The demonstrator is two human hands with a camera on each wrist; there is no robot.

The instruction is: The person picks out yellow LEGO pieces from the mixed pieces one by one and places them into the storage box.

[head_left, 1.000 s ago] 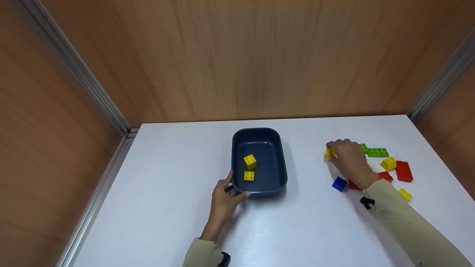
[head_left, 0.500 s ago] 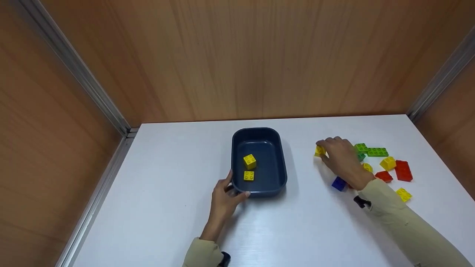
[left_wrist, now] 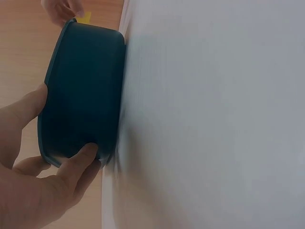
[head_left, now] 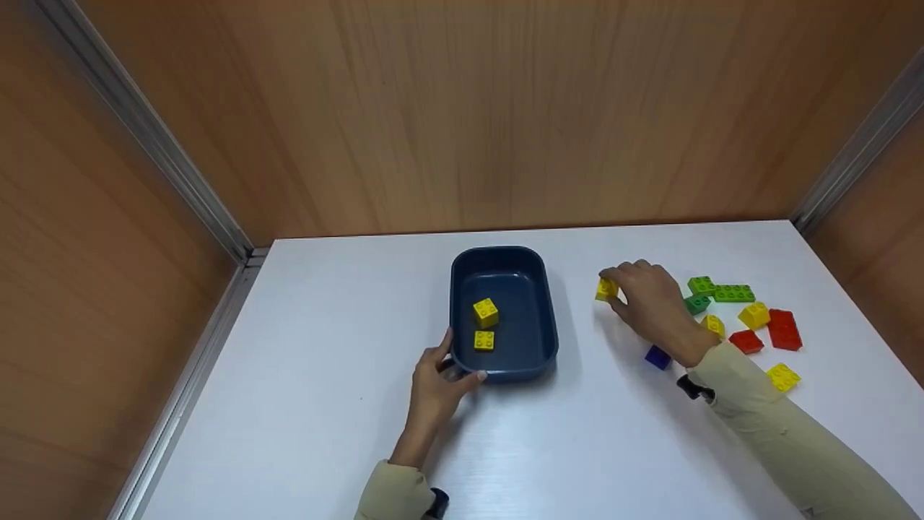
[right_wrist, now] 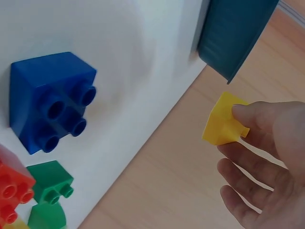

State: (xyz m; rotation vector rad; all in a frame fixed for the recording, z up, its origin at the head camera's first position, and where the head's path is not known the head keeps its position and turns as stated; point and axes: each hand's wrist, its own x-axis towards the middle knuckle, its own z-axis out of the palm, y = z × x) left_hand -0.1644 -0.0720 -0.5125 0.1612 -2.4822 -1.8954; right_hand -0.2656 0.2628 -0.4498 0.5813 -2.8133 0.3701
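A dark blue rectangular tray [head_left: 516,365] stands on the table with two yellow toy bricks [head_left: 485,313] inside. My left hand [head_left: 432,393] grips its near left corner, with the thumb [head_left: 471,381] on the near wall. In the left wrist view, the hand's fingers [left_wrist: 78,164] lie against the tray's outer wall [left_wrist: 86,90]. To the tray's right, my right hand [head_left: 653,303] pinches a yellow brick [head_left: 606,289] between thumb and fingertips. The right wrist view shows that brick [right_wrist: 224,119] held above the table, its studs toward the palm.
Right of my right hand lie loose bricks: a blue one [head_left: 657,357], green ones [head_left: 734,293], red ones [head_left: 785,330] and yellow ones [head_left: 783,377]. A wooden panel [head_left: 505,115] rises behind the white table [head_left: 310,347], with another panel on each side.
My right hand has moved left, away from the loose bricks and toward the tray, carrying the yellow brick. The left hand and tray have stayed in place.
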